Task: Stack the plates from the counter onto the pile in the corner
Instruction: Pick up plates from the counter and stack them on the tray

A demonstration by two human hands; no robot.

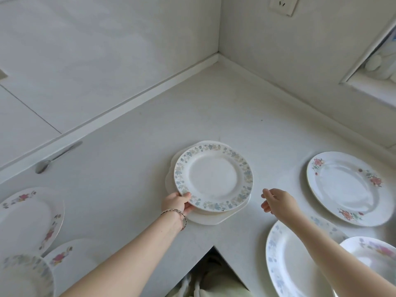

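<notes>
Our left grip (pixel 177 203) reaches to mid-frame, thumb and fingers pinched shut, a bracelet (pixel 174 212) on its wrist; our right grip (pixel 276 200) hovers lower right, fingers loosely spread.

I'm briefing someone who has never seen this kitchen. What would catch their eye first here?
First the leaf-rimmed plate at the middle of the white counter, topping a small pile, with the left hand gripping its near-left rim. The right hand hovers empty and open just to the right of it. Then the red-flowered plate lying alone at the right.
</notes>
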